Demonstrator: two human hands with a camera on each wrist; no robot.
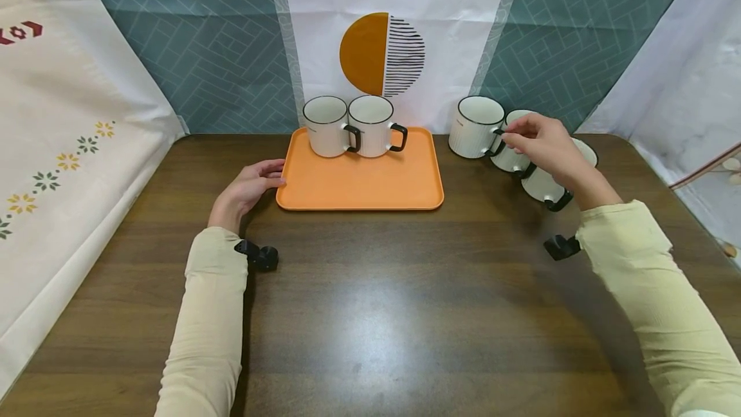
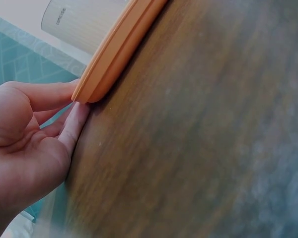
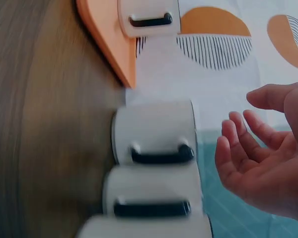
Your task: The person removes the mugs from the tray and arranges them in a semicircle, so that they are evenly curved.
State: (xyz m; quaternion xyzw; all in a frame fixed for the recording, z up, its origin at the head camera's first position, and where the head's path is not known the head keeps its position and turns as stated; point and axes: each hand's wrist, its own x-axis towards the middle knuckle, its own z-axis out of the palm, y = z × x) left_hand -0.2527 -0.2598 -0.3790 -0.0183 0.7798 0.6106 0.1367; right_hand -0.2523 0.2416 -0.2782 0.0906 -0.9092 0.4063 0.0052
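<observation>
Two white mugs [image 1: 326, 130] with dark rims and black handles stand side by side on an orange tray [image 1: 370, 185], toward its back left. My left hand [image 1: 247, 186] holds the tray's left edge, and in the left wrist view the thumb and fingers [image 2: 75, 119] meet at the tray's rim. Over at the right, three more white mugs [image 1: 471, 135] stand in a slanting row with their handles toward me. Above this row is my right hand [image 1: 544, 145], fingers loosely curved and holding nothing; in the right wrist view it is apart from the mugs [image 3: 156, 126].
Everything stands on a brown wooden table [image 1: 370, 314]. Behind it hangs a teal and white cloth [image 1: 451, 37] with orange half circles. A cream embroidered cloth [image 1: 75, 114] borders the left side, a white cloth [image 1: 671, 101] the right. Black wrist cameras [image 1: 263, 257] sit at both cuffs.
</observation>
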